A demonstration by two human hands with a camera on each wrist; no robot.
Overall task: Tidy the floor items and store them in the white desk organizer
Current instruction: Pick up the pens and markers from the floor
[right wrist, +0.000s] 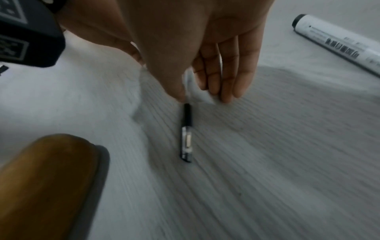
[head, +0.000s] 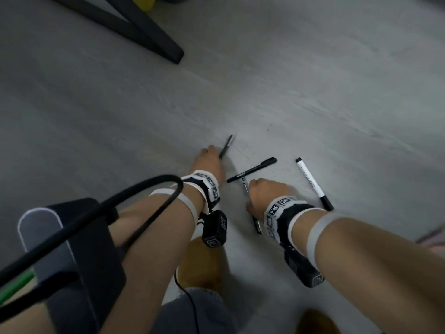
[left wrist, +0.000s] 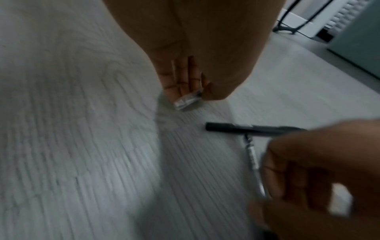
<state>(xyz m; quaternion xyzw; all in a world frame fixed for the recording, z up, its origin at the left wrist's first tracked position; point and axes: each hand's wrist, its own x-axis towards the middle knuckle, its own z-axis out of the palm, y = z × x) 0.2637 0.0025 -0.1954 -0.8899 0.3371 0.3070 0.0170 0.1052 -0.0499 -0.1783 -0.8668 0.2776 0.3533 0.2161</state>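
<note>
Over the grey wood-look floor (head: 313, 92), my left hand (head: 213, 153) grips a thin dark pen (head: 226, 145) that sticks out ahead of it; its clear end (left wrist: 188, 101) shows below the curled fingers (left wrist: 180, 78). My right hand (right wrist: 185, 95) pinches a clear pen with a black grip (right wrist: 187, 134) between thumb and forefinger, the other fingers (right wrist: 236, 73) straight; the pen lies on the floor. A black marker (head: 251, 169) lies between the hands. A white marker with black caps (head: 313, 184) lies to the right. No white organizer is in view.
A black furniture leg (head: 144, 27) stands at the far left. Brown slippers (head: 199, 263) are close under my arms. A dark padded object with a black cable (head: 72, 237) fills the lower left. A grey cabinet (left wrist: 359, 40) stands beyond the pens.
</note>
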